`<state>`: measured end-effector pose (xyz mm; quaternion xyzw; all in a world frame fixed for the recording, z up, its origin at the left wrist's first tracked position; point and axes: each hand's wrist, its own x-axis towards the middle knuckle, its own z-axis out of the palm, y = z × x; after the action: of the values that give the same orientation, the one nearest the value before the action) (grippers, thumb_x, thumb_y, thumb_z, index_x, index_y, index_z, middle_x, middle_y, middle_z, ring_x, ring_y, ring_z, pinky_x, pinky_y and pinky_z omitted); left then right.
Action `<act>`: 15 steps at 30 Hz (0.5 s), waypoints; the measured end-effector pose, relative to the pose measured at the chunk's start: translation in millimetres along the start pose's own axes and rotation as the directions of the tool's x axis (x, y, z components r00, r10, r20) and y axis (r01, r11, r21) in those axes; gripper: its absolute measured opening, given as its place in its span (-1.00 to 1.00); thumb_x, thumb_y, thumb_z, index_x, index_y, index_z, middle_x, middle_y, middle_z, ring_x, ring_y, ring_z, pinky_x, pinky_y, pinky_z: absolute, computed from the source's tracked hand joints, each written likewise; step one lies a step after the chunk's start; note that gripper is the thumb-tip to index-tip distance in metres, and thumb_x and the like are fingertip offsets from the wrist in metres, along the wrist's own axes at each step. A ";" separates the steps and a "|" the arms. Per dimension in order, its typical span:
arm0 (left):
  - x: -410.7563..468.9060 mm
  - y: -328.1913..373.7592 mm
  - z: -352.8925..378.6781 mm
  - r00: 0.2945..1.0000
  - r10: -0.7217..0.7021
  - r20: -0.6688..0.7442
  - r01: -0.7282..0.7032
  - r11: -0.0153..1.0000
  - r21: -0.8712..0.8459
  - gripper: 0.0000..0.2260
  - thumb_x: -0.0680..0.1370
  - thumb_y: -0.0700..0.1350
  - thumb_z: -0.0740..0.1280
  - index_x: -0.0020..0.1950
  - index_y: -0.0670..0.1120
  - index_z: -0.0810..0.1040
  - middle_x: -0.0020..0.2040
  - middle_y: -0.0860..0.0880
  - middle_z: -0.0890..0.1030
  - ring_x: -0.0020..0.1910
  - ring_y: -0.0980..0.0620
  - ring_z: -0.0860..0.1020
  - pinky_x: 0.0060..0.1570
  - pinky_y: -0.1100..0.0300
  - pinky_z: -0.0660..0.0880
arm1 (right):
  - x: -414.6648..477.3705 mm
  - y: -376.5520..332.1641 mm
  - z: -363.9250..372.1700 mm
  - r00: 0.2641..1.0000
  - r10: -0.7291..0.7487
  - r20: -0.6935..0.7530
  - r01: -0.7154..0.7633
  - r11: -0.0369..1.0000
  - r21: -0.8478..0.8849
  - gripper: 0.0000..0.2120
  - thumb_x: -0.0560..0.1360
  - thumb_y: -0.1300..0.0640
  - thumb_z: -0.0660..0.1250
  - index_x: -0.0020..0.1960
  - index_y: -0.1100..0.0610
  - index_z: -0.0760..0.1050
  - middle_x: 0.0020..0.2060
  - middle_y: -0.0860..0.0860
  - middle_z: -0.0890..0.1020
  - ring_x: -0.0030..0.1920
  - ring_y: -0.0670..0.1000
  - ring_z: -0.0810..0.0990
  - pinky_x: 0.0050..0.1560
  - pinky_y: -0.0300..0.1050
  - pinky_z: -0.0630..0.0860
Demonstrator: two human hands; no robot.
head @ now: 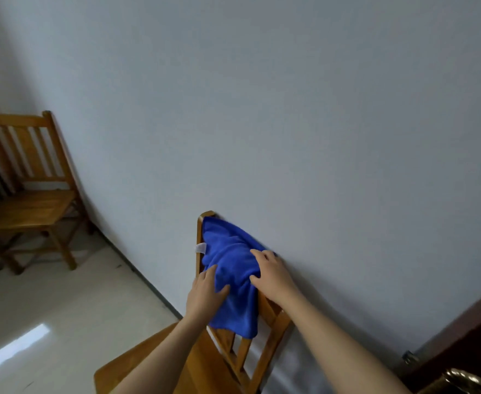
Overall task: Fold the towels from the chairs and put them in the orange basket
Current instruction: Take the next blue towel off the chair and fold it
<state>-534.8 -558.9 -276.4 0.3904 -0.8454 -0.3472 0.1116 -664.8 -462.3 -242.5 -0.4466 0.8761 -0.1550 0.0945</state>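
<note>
A blue towel (232,263) with a small white tag hangs over the backrest of the near wooden chair (264,331), which stands against the white wall. My left hand (206,294) pinches the towel's front side low on the left. My right hand (270,270) lies on top of the towel at the backrest's top rail, fingers curled into the cloth. The orange basket is out of view.
A second wooden chair (31,191) with nothing on it stands at the left by the wall. A dark brown door or frame (472,334) and a brass-coloured knob (461,378) are at the lower right. The floor (51,302) is pale tile.
</note>
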 end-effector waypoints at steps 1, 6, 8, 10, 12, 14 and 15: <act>7.7 3.8 1.3 1.000 0.001 0.007 0.000 1.000 -0.010 -0.43 0.54 0.01 0.28 0.48 -0.07 0.15 0.43 -0.09 0.31 0.36 -0.05 0.33 0.26 0.11 0.33 | 3.3 0.3 2.0 1.000 0.017 0.018 -0.018 0.999 0.040 -0.39 0.52 0.07 0.24 0.50 0.02 0.08 0.45 0.05 0.20 0.41 0.11 0.24 0.35 0.04 0.32; 33.1 10.2 4.4 1.000 -0.011 0.004 0.011 0.998 -0.059 -0.45 0.53 -0.09 0.30 0.47 -0.06 0.16 0.28 -0.08 0.45 0.10 0.01 0.48 -0.05 0.28 0.41 | 10.4 -3.3 15.2 1.000 0.004 0.025 -0.006 0.993 0.117 -0.47 0.56 0.12 0.20 0.48 0.05 0.13 0.42 0.02 0.26 0.37 0.05 0.31 0.29 -0.09 0.38; 36.7 7.0 4.2 1.000 -0.013 -0.014 0.012 0.997 -0.081 -0.56 0.54 -0.14 0.26 0.41 -0.05 0.26 0.04 -0.04 0.52 -0.12 0.08 0.46 -0.28 0.37 0.36 | 11.0 -6.7 21.1 1.000 -0.005 -0.014 0.007 0.994 0.113 -0.52 0.56 0.15 0.20 0.45 0.08 0.19 0.38 0.02 0.31 0.33 0.04 0.36 0.23 -0.16 0.38; 37.8 3.2 4.1 1.000 0.010 -0.028 -0.011 0.999 -0.051 -0.64 0.55 -0.16 0.24 0.35 -0.05 0.32 -0.07 0.03 0.48 -0.16 0.11 0.44 -0.31 0.37 0.33 | 12.2 -8.2 23.1 0.998 -0.011 -0.069 0.018 0.995 0.101 -0.60 0.56 0.17 0.21 0.38 0.11 0.28 0.32 0.03 0.35 0.29 0.03 0.39 0.19 -0.21 0.38; 33.8 -0.3 4.2 0.999 0.038 -0.034 -0.038 0.999 -0.012 -0.68 0.56 -0.14 0.23 0.32 -0.03 0.34 -0.03 0.02 0.51 -0.14 0.12 0.43 -0.21 0.32 0.34 | 10.5 -7.2 23.5 0.993 -0.032 -0.111 0.040 0.997 0.068 -0.68 0.55 0.18 0.21 0.30 0.12 0.36 0.28 0.02 0.38 0.25 0.01 0.41 0.16 -0.23 0.39; 25.4 -5.7 4.6 0.998 0.051 -0.025 -0.050 0.999 0.017 -0.70 0.56 -0.13 0.23 0.29 -0.02 0.36 0.00 -0.01 0.54 -0.13 0.10 0.44 -0.16 0.29 0.35 | 8.4 -7.3 24.1 0.990 -0.062 -0.127 0.062 0.998 -0.011 -0.74 0.54 0.20 0.22 0.22 0.13 0.43 0.23 0.02 0.41 0.20 0.04 0.42 0.12 -0.20 0.41; 20.3 -9.7 5.4 0.998 0.055 -0.020 -0.054 0.998 0.028 -0.71 0.56 -0.13 0.23 0.28 -0.02 0.37 -0.03 0.00 0.53 -0.12 0.08 0.47 -0.16 0.27 0.36 | 7.0 -9.2 23.5 0.985 -0.092 -0.146 0.084 0.995 -0.060 -0.77 0.50 0.22 0.27 0.15 0.14 0.48 0.18 0.02 0.45 0.14 0.07 0.46 0.06 -0.15 0.45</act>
<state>-545.3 -575.5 -288.6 0.3723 -0.8591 -0.3284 0.1247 -654.8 -477.5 -261.3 -0.4744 0.8640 -0.1683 0.0097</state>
